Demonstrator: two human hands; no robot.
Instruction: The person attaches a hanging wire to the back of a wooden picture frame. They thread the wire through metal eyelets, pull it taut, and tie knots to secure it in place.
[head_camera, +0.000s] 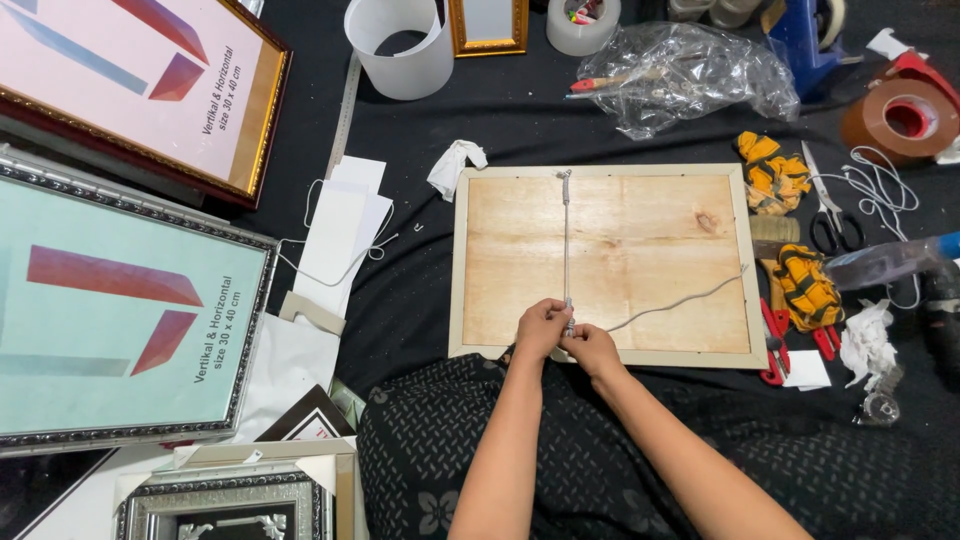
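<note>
Black cloth floor (420, 310); left hand (543, 328), right hand (590, 348) pinch taut grey cord (566, 240) over plywood frame back (640, 250)

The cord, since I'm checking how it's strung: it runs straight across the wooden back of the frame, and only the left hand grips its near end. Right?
Not quite. In the head view both hands grip it: the left hand and right hand meet on the near end of the cord, which runs straight across the wooden back of the frame.

Picture-framing workshop, stacked frames (130, 310), tape rolls (900, 120), scissors (830, 215), floor workspace
</note>
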